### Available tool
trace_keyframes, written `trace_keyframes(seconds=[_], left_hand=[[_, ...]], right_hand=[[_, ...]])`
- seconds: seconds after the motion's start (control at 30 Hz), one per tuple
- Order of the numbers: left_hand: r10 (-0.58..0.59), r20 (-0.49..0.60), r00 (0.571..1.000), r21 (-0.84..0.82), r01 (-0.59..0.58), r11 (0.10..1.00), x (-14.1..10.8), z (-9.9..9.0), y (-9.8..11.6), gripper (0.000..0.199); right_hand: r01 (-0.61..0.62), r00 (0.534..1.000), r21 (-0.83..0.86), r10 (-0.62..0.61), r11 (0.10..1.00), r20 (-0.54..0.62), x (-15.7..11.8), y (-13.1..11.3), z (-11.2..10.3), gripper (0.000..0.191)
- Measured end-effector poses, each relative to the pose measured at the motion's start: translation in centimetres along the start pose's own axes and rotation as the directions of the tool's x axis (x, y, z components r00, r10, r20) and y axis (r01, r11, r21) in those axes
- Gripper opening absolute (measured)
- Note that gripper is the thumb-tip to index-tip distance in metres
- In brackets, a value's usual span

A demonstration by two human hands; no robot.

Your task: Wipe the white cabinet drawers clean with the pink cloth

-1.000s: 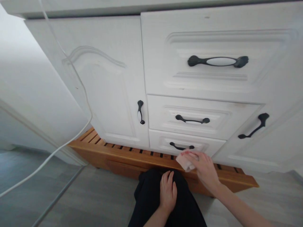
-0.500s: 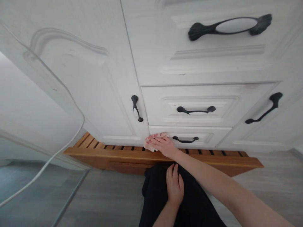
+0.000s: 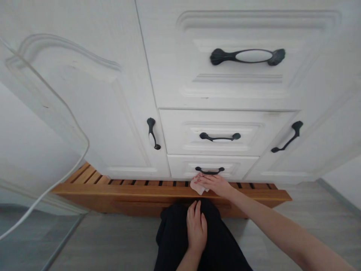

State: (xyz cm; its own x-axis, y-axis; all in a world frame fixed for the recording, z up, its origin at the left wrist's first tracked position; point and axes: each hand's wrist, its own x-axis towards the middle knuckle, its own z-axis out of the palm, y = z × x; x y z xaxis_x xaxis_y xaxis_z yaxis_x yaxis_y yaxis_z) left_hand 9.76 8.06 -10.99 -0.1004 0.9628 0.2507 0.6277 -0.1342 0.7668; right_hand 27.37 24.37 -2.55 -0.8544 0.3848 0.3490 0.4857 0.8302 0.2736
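My right hand (image 3: 216, 184) presses a pinkish-white cloth (image 3: 198, 188) with red marks against the bottom edge of the lowest white drawer (image 3: 180, 165). Its fingers lie over the cloth, just below that drawer's black handle (image 3: 209, 172). Part of the cloth hangs over the wooden slatted ledge (image 3: 135, 191) at the foot of the cabinet. On my dark-clothed knees rests my left hand (image 3: 196, 228), fingers stretched out and nothing in it.
Two more drawers, with an upper handle (image 3: 248, 56) and a middle handle (image 3: 220, 138), sit above. Cabinet doors with handles (image 3: 153, 133) flank them. A white cable (image 3: 69, 177) hangs at the left, over grey floor (image 3: 113, 237).
My right hand and the cloth have moved right along the drawer's bottom, from its left corner to under the handle. My left hand stays on my lap. The view has shifted slightly.
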Motion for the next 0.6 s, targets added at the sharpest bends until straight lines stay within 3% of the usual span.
trace_keyframes(seconds=[0.17,0.27,0.33,0.37,0.4,0.5,0.53,0.6], left_hand=[[0.023,0.016,1.000,0.004,-0.023,1.000,0.0,0.0,0.0,0.045],[0.051,0.018,0.999,0.022,-0.051,0.998,-0.1,0.2,-0.1,0.045],[0.062,0.007,0.998,0.036,-0.062,0.997,-0.1,0.4,0.0,0.045],[0.065,0.001,0.998,0.042,-0.065,0.997,-0.1,0.5,0.0,0.045],[0.064,-0.006,0.998,0.047,-0.064,0.997,-0.1,0.5,0.0,0.045],[0.055,-0.021,0.998,0.059,-0.054,0.997,0.0,0.7,-0.1,0.045],[0.053,-0.027,0.998,0.061,-0.052,0.997,0.1,0.7,-0.1,0.045],[0.050,-0.037,0.998,0.059,-0.048,0.997,0.1,0.6,-0.1,0.044]], right_hand=[[-0.162,0.982,-0.042,0.166,0.986,0.091,-7.6,2.9,-3.8,0.061],[-0.322,0.938,-0.035,0.324,0.946,0.126,-10.6,3.4,-5.7,0.056],[-0.460,0.883,0.019,0.455,0.888,0.115,-12.5,3.1,-6.2,0.049],[-0.566,0.824,0.073,0.559,0.821,0.095,-13.6,2.8,-6.3,0.046],[-0.681,0.731,0.139,0.679,0.719,0.069,-14.8,2.3,-6.2,0.045],[-0.882,0.364,0.324,0.931,0.342,0.007,-19.0,-0.2,-5.7,0.044],[-0.896,0.290,0.351,0.957,0.273,-0.006,-20.4,-1.4,-5.6,0.043],[-0.892,0.213,0.409,0.977,0.192,0.007,-22.7,-4.7,-5.7,0.041]])
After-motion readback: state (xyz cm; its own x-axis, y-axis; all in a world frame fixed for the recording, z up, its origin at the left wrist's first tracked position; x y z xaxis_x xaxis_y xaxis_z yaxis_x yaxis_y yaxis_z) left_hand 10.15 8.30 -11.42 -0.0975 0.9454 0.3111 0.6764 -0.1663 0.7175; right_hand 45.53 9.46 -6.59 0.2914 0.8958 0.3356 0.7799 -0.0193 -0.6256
